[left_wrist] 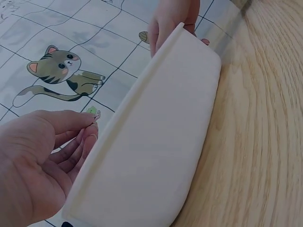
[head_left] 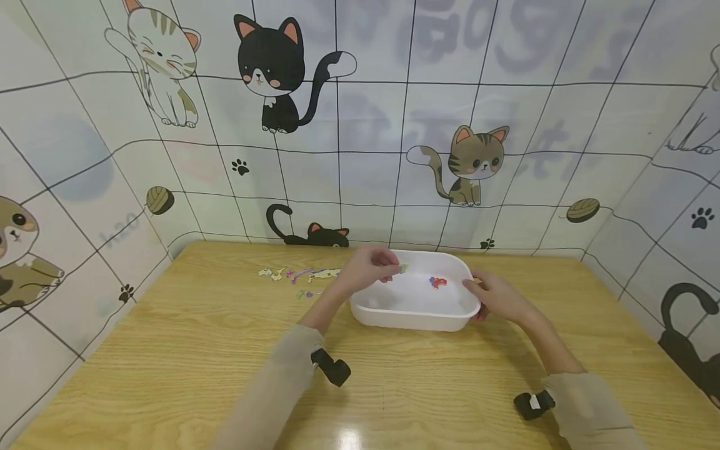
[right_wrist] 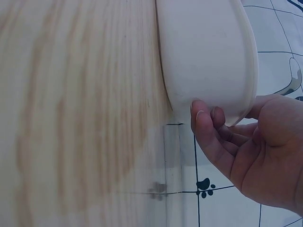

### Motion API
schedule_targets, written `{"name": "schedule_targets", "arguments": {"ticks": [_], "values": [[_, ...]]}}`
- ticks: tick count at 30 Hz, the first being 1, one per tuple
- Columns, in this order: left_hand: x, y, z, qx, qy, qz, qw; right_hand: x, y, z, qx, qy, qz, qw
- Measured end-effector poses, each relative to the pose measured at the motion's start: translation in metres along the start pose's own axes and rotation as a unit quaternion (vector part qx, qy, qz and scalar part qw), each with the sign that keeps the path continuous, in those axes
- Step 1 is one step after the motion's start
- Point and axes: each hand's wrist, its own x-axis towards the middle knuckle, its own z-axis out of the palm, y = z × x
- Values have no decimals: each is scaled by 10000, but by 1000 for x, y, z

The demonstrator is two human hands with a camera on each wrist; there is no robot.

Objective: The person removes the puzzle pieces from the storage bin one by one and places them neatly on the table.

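Note:
A white plastic tub [head_left: 413, 319] with rounded corners stands on the wooden table. My left hand [head_left: 367, 270] is over its left side, pinching a small light-green piece [left_wrist: 92, 110] between thumb and fingertips. In the left wrist view that piece shows just beyond the tub's rim. My right hand [head_left: 497, 296] holds the tub's right end, thumb at the rim and fingers [right_wrist: 204, 124] curled against the outer wall. Small red and blue pieces [head_left: 437, 283] lie on the tub's floor.
Left of the tub, several small flat pieces [head_left: 274, 274] in yellow, purple and green lie on the table [head_left: 225, 350]. A cat-patterned covering [head_left: 371, 175] rises behind the table's back edge and along both sides.

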Motion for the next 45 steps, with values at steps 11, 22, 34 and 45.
{"name": "schedule_targets", "arguments": {"ticks": [11,22,34,45], "values": [[-21,2,-29,-343,280,154,9989,0,0,0,-49,15,39,10000],[-48,-5,-67,-264,688,-91,9972,0,1,1,-2,1,80,10000],[-78,-27,-109,51,710,-548,9960,0,0,1,-17,-4,49,10000],[-101,-45,-134,430,713,-992,9916,0,-1,1,-53,22,51,10000]]}}
